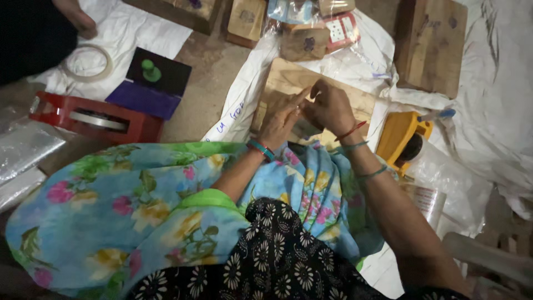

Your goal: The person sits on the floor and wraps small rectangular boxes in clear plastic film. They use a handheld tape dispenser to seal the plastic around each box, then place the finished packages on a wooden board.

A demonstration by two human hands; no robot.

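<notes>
Step in hand: both hands work at something small over a flat wooden board (288,78) that lies on a clear plastic sheet (355,66); what the fingers pinch is too small and dim to name
Doing it well: in my judgement the two sets of fingertips should stay close together over the board, wrists low, so that the small piece does not slip onto the cloth
Left hand (280,119): palm turned up and inward, index finger stretched out toward the other hand, the rest of the fingers half curled; green and red bangles (261,149) on the wrist
Left grip: narrow, fingertips nearly meeting the right hand's; whether it holds anything I cannot tell
Right hand (330,105): knuckles up, fingers bent down and inward toward the left fingertips, a red thread (351,131) round the wrist
Right grip: closed in a pinch; what is held is hidden by the fingers
Where the work lies: on the board, just ahead of the lap covered in flowered blue cloth (111,205)
To the left: red tape dispenser (91,118), a roll of clear tape (87,62), a dark ink pad with a green-knobbed stamp (150,71)
To the right: yellow tape dispenser (401,139), touching the plastic
Further off: more wooden blocks (430,44) at the top edge, and another person's hand (78,16) at the top left, well apart
</notes>
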